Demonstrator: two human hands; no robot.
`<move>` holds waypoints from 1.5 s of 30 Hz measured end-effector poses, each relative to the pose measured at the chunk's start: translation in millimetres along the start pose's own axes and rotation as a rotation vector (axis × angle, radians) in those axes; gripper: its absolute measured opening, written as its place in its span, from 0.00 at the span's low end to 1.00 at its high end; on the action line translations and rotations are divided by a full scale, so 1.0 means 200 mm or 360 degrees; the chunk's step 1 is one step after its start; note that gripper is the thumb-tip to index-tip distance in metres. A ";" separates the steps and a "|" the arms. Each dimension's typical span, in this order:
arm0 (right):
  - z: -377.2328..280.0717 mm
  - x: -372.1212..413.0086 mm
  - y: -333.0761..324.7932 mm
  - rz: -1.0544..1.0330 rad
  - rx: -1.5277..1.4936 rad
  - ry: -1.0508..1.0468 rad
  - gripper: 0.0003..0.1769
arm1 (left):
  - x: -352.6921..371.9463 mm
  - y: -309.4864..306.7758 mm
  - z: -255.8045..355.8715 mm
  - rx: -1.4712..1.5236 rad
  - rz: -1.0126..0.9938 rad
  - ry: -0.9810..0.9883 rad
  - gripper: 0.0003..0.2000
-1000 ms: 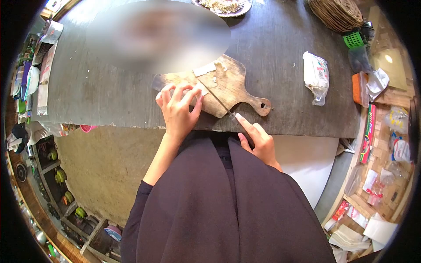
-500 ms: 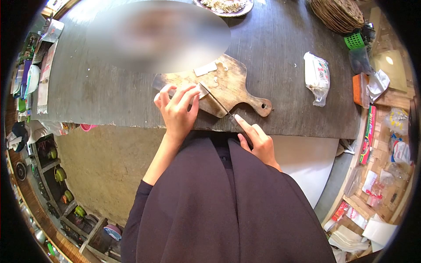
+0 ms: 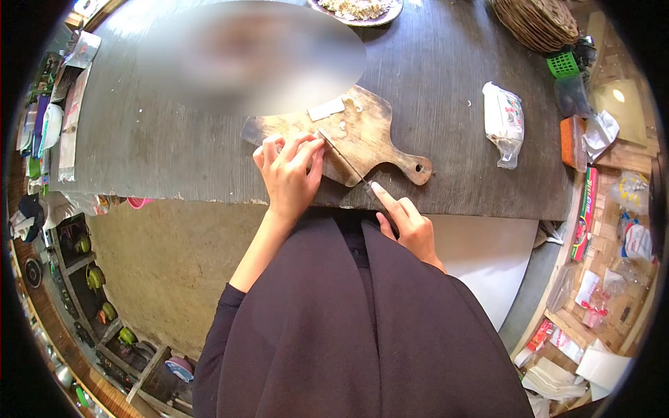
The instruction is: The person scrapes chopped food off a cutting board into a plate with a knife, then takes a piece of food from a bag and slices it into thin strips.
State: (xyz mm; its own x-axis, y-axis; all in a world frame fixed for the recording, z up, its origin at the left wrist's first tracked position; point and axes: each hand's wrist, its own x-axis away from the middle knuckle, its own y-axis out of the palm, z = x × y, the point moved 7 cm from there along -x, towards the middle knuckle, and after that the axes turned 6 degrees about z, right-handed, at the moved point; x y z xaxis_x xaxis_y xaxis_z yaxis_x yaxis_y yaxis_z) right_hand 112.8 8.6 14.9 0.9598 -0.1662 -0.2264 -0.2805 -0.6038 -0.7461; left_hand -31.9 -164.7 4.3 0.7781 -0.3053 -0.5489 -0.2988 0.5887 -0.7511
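Observation:
My right hand is wrapped round the handle of a knife, its index finger along the top. The blade lies slantwise over the wooden cutting board, its tip near my left fingers. My left hand rests at the board's left part, fingers bent and pressed together on a pale piece mostly hidden under them. A flat white piece lies farther back on the board, with small white bits beside it.
A plate of shredded food stands at the back. To the right lie a white plastic package, a woven basket, a green basket and an orange container. A blurred oval hides the table's upper left.
My left hand has moved slightly right, closer to the blade, and its fingers have closed over the pale piece that showed before. The knife has barely shifted.

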 end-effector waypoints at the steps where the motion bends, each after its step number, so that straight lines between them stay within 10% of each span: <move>1: 0.00 0.00 0.00 0.0023 0.0020 -0.0039 0.34 | 0.00 0.00 0.00 0.0000 0.0000 0.0002 0.09; 45: 0.01 -0.04 0.01 0.0031 -0.0055 -0.0063 0.33 | -0.02 -0.02 -0.06 -0.0082 0.0126 -0.0071 0.10</move>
State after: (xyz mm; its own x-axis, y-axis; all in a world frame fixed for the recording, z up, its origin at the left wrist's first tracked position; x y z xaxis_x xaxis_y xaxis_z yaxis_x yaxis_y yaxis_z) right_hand 104.2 10.2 14.0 0.9526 -0.1478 -0.2659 -0.2981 -0.6273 -0.7195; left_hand -41.1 -174.9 5.2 0.7745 -0.2254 -0.5911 -0.3873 0.5699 -0.7247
